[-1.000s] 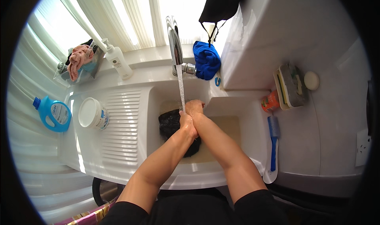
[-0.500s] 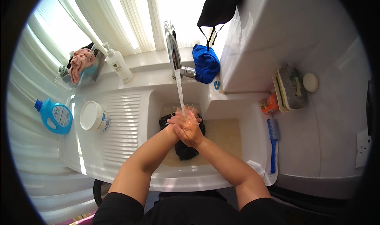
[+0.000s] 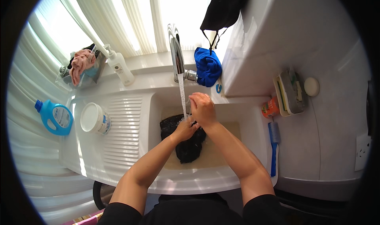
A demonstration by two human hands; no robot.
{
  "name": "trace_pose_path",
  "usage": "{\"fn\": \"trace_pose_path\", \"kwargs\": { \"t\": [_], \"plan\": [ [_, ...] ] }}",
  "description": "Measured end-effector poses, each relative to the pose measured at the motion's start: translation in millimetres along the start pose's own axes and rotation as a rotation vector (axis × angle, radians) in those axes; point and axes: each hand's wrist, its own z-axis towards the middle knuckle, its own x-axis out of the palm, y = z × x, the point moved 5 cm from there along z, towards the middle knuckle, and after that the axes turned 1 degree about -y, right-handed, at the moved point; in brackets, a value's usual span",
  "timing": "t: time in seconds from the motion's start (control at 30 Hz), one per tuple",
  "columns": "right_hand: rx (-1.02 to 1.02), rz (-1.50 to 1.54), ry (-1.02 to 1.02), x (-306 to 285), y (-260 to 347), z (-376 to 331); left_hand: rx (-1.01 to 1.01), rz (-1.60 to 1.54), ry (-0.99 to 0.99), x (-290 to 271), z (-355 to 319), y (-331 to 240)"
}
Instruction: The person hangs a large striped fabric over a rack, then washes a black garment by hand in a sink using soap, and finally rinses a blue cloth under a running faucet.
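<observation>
Left hand (image 3: 185,129): yours is loosely open, fingers extended beside the water stream (image 3: 182,92), visibly holding nothing.
Right hand (image 3: 204,109): your fingers are half curled just right of the stream; whether they grip anything, you cannot tell.
Black cloth (image 3: 189,151): below your hands, in the sink (image 3: 190,185).
Tap (image 3: 178,54): running, at the far side.

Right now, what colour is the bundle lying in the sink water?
The bundle is black, best seen in the head view.
</observation>
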Motion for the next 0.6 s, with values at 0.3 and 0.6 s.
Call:
{"fn": "trace_pose_path", "kwargs": {
  "t": [0.3, 0.6],
  "plan": [
    [0.402, -0.629, 0.342, -15.1, -71.9, 138.8, -0.422, -0.446, -0.025, -5.3, -20.8, 1.6],
    [-0.110, -0.398, -0.218, -120.4, 57.0, 81.8, -0.583, -0.713, -0.090, -12.4, -31.4, 8.0]
  ]
}}
